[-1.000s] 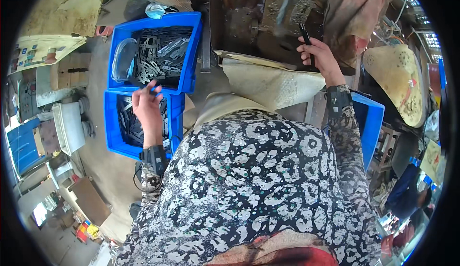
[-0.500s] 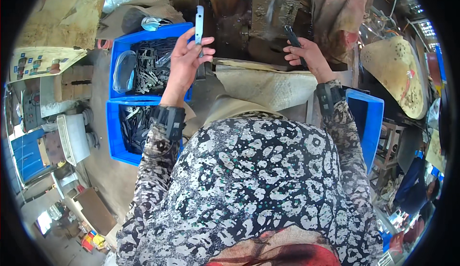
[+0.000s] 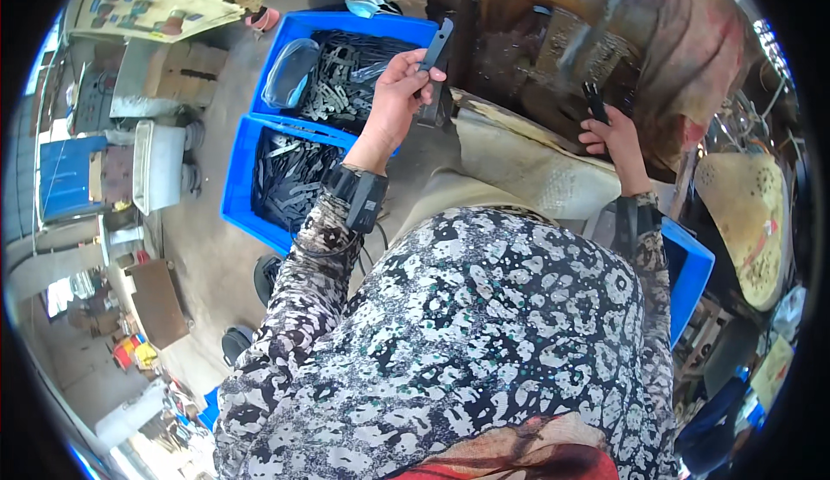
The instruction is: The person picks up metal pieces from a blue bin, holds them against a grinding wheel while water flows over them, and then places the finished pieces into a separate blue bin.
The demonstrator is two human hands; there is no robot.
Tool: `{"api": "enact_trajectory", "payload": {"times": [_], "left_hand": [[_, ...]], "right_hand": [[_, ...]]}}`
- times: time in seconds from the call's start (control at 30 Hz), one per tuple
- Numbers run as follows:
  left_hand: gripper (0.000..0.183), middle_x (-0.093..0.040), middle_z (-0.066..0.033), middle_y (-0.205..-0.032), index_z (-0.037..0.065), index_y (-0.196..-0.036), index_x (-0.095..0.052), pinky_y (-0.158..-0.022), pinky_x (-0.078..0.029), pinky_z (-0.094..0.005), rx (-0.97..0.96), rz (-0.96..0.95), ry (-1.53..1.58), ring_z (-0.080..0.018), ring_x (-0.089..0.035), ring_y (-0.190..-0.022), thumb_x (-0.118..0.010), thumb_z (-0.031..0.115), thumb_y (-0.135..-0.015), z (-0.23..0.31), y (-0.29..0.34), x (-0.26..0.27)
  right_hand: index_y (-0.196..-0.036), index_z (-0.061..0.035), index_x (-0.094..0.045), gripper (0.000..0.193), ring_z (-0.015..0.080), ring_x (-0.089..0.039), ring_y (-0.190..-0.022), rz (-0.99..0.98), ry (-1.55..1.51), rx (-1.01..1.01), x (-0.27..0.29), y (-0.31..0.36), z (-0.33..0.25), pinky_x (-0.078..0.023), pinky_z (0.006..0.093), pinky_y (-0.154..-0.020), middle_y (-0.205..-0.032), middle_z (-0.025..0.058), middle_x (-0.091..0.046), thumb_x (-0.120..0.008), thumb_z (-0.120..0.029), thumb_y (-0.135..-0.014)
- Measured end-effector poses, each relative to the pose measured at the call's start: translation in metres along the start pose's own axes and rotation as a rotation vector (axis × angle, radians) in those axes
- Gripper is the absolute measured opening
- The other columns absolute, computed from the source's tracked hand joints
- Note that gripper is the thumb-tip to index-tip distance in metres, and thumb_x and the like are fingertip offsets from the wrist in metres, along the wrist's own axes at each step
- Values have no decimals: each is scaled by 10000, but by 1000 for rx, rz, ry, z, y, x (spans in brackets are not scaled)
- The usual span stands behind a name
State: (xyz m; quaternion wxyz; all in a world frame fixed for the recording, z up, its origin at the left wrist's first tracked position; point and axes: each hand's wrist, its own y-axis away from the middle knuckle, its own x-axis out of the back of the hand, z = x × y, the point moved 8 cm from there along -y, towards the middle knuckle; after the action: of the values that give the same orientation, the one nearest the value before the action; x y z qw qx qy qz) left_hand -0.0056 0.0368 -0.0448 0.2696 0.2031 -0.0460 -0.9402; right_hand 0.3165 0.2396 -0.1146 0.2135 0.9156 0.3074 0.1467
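Note:
My left hand [image 3: 400, 99] is closed on a flat, narrow grey metal strip [image 3: 438, 43] with a small hole near its upper end. The strip points up and slightly right, beside the right edge of the upper blue bin [image 3: 367, 23]. My right hand [image 3: 622, 138] is closed around a dark tool [image 3: 595, 99] with a slim, two-pronged tip; its exact kind is unclear. That tip is near a wet metal block [image 3: 562, 43] in the brown, wet machine area, apart from it. Loose metal strips [image 3: 339, 86] fill the upper bin, which also holds a clear plastic container [image 3: 290, 73].
A lower blue bin [image 3: 238, 182] with more dark strips adjoins the upper one. Pale sheeting [image 3: 527, 164] hangs between me and the machine. Another blue bin [image 3: 690, 268] stands by my right forearm. At far left is a panel with knobs [image 3: 138, 9].
The view has turned, so bins and machine appear farther right and tilted. The strip in my left hand has turned from upright to leaning right, its face now darker. Both hands keep their holds.

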Motion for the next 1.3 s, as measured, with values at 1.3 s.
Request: {"api": "enact_trajectory", "payload": {"times": [1.3], "left_hand": [[320,-550,-153,-1217,47,-1085,-696,-937,-469,-449,396,771,-1616,-355,-523,-1148,-573,250,-870,-23,-27,272]], "right_hand": [[-1173,-41,-576,254,96,-647,-656,151,192,-30,12,22,-2,-503,218,-503,-904,46,-665,-597,-94,-925]]}}
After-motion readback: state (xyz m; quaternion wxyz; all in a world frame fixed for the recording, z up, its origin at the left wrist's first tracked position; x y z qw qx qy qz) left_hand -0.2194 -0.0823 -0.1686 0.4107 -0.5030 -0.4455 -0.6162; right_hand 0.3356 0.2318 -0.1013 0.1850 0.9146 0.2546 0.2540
